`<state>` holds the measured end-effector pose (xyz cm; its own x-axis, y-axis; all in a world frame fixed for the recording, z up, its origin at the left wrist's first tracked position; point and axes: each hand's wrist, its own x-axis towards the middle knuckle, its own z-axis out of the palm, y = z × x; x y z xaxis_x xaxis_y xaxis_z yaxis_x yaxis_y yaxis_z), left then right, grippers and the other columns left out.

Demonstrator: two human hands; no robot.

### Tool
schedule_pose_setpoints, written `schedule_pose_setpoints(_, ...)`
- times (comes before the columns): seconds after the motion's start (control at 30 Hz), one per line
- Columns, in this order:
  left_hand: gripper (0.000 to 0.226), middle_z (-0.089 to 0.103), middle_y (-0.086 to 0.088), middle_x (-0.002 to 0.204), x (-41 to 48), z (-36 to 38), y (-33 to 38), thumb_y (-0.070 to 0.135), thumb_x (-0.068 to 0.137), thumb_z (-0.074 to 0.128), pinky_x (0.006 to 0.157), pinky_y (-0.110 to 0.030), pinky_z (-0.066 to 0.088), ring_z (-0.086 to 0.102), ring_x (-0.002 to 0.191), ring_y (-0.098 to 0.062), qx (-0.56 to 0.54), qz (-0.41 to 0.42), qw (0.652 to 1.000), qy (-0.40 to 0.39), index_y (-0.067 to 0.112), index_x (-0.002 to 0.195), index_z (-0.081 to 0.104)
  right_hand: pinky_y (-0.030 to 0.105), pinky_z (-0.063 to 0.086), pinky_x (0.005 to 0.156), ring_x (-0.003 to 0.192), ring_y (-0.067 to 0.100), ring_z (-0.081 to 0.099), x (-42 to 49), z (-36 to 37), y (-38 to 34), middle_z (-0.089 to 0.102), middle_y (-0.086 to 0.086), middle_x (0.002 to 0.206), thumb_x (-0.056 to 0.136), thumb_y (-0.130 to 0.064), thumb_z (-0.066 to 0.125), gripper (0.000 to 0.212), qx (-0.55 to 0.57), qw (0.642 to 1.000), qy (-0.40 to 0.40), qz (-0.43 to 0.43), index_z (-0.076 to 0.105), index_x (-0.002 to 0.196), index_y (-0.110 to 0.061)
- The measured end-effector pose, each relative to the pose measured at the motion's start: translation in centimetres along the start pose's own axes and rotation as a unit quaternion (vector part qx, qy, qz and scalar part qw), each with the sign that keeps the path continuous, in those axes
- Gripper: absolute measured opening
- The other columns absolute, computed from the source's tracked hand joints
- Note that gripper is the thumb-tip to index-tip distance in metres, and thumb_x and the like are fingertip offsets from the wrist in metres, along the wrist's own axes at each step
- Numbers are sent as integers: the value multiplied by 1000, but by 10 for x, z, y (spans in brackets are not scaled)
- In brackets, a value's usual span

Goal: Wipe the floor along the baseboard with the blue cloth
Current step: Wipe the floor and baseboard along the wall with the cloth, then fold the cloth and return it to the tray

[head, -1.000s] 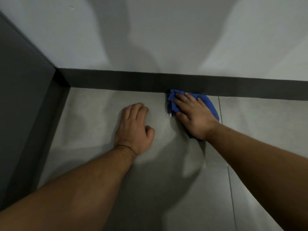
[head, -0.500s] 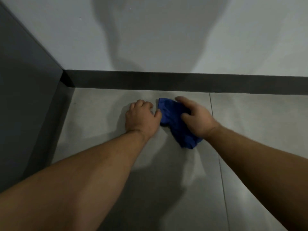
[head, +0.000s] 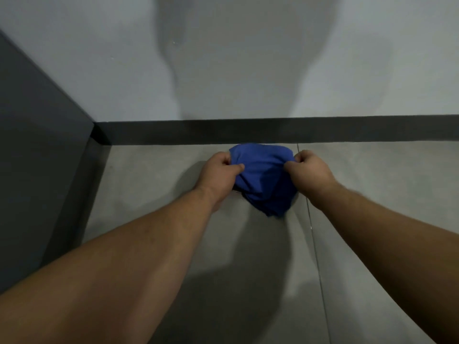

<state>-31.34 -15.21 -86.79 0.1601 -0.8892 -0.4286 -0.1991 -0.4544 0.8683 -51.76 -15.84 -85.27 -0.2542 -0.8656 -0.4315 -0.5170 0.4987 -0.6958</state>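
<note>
The blue cloth (head: 263, 177) is bunched up and held between both hands just in front of the dark baseboard (head: 248, 131). My left hand (head: 219, 173) pinches its left edge and my right hand (head: 309, 172) pinches its right edge. The cloth's lower part hangs in folds towards the grey floor tile (head: 154, 184); whether it touches the floor I cannot tell.
A dark panel (head: 37, 157) closes the corner on the left. The pale wall (head: 248, 58) rises above the baseboard. A tile joint (head: 315, 244) runs along the floor to the right of the cloth.
My right hand has stopped pressing the cloth flat at the baseboard. My left hand came over from the floor, and both hands now grip the cloth, gathered up between them.
</note>
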Motion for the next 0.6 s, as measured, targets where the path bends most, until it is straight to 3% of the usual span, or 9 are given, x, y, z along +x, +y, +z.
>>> schedule_pose_setpoints(0.07,14,66,-13,94,1,-3,2,14,90,70,73,-47,57,64,88,-28,-56,-4,998,-2,6,94,59,39,57,71,91,26,66,0,-9,-8,64,7,98,90,-21,68,16,114,993,-20,-6,57,102,-21)
schedule_pose_setpoints(0.13,14,69,-11,97,0,-5,5,13,89,71,73,-38,55,66,92,-26,-86,1,996,14,14,93,58,46,61,84,103,29,67,-1,-17,-18,63,10,115,89,-20,74,36,228,972,-62,-4,55,120,-24)
schedule_pose_setpoints(0.23,33,71,-15,108,-5,-9,20,12,88,74,74,-30,53,67,100,-28,-115,12,992,41,7,116,57,50,60,89,105,34,70,-5,-33,-31,64,16,120,88,-9,76,59,316,942,-111,-20,49,136,-30)
schedule_pose_setpoints(0.33,52,68,-11,113,-19,-23,53,2,89,72,76,-20,56,67,102,-21,-153,31,986,62,15,136,53,44,61,87,103,30,73,-18,-58,-49,70,15,114,87,8,69,62,267,949,-155,-60,53,134,-30)
schedule_pose_setpoints(0.43,54,65,-8,130,-53,-45,100,-8,90,62,101,-22,51,63,117,-17,-130,55,988,56,16,139,59,30,61,82,108,23,70,-47,-95,-84,68,6,121,90,9,64,45,230,959,-142,-79,66,119,-27)
schedule_pose_setpoints(0.53,50,68,-1,121,-106,-68,163,-13,88,58,95,-13,49,63,113,-14,-89,53,993,57,12,130,67,19,57,82,113,14,66,-92,-136,-136,69,-8,121,91,6,61,45,176,973,-113,-101,73,111,-32)
schedule_pose_setpoints(0.6,51,69,-1,120,-144,-84,214,-14,85,58,91,-11,49,64,114,-15,-55,48,995,73,11,129,68,25,55,94,117,10,62,-129,-169,-179,67,-14,122,89,7,60,52,124,980,-97,-121,72,120,-32)
